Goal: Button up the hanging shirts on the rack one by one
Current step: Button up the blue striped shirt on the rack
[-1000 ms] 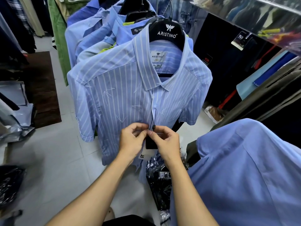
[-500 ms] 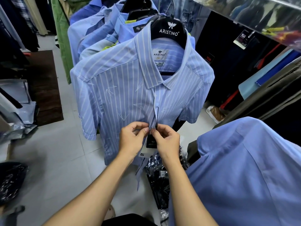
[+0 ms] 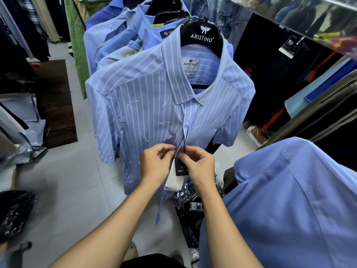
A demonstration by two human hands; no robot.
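The striped shirt [image 3: 146, 113] is thin, smooth woven cloth with a faint sheen. Its hanger [image 3: 201, 33] is glossy black plastic. The dark tag [image 3: 180, 168] looks like matt card, the white tag [image 3: 173, 181] beneath it like paper. Near right, the plain blue shirt [image 3: 289, 200] is matt cloth. On the pale, smooth floor [image 3: 67, 180] lie crinkled glossy plastic bags [image 3: 190, 209].
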